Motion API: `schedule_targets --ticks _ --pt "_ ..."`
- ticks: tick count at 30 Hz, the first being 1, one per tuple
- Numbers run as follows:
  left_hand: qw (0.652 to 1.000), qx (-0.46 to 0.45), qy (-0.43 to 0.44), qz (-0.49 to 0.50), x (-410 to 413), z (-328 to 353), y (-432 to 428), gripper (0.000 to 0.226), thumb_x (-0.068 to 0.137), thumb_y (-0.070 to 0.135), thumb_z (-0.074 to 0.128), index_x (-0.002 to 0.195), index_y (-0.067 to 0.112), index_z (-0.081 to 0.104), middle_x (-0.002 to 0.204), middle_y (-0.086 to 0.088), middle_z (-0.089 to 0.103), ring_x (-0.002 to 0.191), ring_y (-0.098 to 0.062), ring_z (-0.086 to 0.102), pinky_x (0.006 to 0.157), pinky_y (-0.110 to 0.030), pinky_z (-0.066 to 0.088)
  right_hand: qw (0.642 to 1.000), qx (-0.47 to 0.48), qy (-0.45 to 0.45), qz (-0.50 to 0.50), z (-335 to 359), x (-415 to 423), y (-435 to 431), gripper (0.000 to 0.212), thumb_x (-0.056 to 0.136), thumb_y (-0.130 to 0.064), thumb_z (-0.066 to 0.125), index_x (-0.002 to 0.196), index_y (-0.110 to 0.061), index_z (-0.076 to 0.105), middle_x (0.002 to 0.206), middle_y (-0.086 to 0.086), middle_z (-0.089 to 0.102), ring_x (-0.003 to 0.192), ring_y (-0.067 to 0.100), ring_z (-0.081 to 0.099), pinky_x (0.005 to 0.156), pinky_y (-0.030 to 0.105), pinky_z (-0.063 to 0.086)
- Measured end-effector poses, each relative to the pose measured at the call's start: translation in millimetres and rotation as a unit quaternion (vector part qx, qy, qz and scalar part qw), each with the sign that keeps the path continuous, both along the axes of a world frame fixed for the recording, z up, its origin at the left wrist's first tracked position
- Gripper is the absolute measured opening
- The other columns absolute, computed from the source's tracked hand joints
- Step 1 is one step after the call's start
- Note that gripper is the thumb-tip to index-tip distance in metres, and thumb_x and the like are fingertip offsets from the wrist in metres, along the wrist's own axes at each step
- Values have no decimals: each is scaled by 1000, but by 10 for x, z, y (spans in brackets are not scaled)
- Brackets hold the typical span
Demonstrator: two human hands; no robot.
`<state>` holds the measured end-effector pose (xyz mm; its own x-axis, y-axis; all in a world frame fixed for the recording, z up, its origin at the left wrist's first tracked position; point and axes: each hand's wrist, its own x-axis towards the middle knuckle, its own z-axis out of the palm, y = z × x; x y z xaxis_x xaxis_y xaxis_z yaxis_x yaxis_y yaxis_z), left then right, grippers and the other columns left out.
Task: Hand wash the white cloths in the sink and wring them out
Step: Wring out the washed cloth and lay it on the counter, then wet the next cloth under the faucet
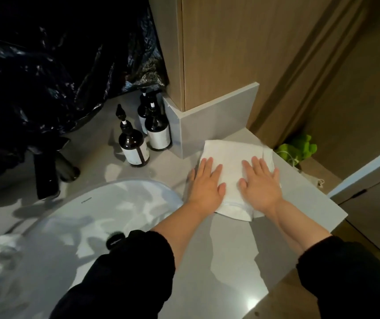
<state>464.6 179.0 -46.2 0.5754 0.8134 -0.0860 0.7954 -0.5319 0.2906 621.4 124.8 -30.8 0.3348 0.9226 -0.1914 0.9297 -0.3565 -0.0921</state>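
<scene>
— Lying where, the white cloth (232,162)?

— On the grey counter (230,249), at its far right corner. Its back edge touches the grey upstand (216,120), and its right side reaches almost to the counter's right edge.

— How does it look?

— Folded into a flat rectangle of several layers. The near edge shows the layers slightly out of line, and one corner sticks out towards the counter's front. It is plain white, with no marks I can make out.

— And the hands?

— Both lie flat on it, palms down, fingers straight and slightly spread. The left hand (207,183) covers the cloth's left side, with its outer fingers over the edge onto the counter. The right hand (261,184) covers the right side. The thumbs point at each other with a gap between them. Neither hand grips anything.

— The sink (115,203)?

— A white oval basin set in the counter's left part, apart from the cloth. Its inside is patched with light and shadow. Something pale and blurred sits at its near left; whether that is cloth or water I cannot tell.

— Other containers?

— Three brown pump bottles (133,143) with white labels stand upright at the counter's back, by the upstand's left end. What they hold is hidden.
</scene>
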Motion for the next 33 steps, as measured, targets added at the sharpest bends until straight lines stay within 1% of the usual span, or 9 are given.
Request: schedule_targets --ticks 7,12,14,17,21,24,27,30,33 --pt "999 -12 -30 36 -1285 39 -341 58 96 24 40 151 17 24 158 -2 18 147 -18 9 119 -34 10 993 77 53 70 13 -1086 -247 51 99 -31 36 147 -11 32 159 13 15 148 29 9 117 47 6" --pt "987 43 -91 129 -2353 163 -691 40 90 18 44 126 11 61 148 -11 40 139 -30 34 115 -41 28 975 93 81 186 62 -2091 -153 49 94 -30 42 135 -2 48 148 22 36 140 37 30 112 46 24" --pt "980 15 -12 200 -2815 216 -878 41 96 21 44 135 19 52 157 -3 23 147 -21 13 120 -36 8 969 76 92 217 114 -2480 -120 48 95 -29 41 136 -4 47 150 21 33 141 34 28 113 41 24" --pt "936 94 95 327 -3504 264 -1103 60 91 20 50 147 26 31 161 -4 6 148 -28 -6 114 -57 -8 958 30 127 254 152 -3007 -98 51 98 -26 44 145 -9 34 158 14 17 146 28 13 119 39 13" --pt "887 79 167 422 -4124 208 -1206 87 90 44 53 151 31 -8 160 -10 -5 146 -37 -3 111 -65 2 946 0 110 304 141 -3441 -193 55 99 -26 43 149 -11 24 161 12 6 148 26 4 120 35 7" --pt "885 38 166 434 -4285 130 -1132 85 92 51 49 151 30 -8 153 -14 23 137 -36 29 108 -55 28 939 -9 116 322 71 -3585 -277 53 99 -25 41 148 -10 26 161 11 7 148 25 3 121 36 6" --pt "895 48 97 433 -4325 144 -1071 63 97 38 43 151 25 12 141 -15 42 120 -32 50 96 -44 47 937 -22 164 308 -20 -3563 -357 50 98 -23 44 145 -10 32 160 9 13 148 23 7 120 31 10" --pt "914 14 -43 403 -4059 278 -1095 60 94 33 52 147 23 27 118 -9 59 101 -28 60 84 -37 52 921 -18 309 238 -43 -3457 -443 47 98 -20 50 143 -14 37 154 5 27 141 17 27 105 11 19" --pt "914 -99 -223 324 -3470 484 -1162 54 87 30 64 136 25 42 119 3 57 111 -20 58 91 -27 48 820 -50 569 40 3 -3327 -442 37 101 -32 44 138 -24 44 138 1 52 126 18 50 99 28 40"
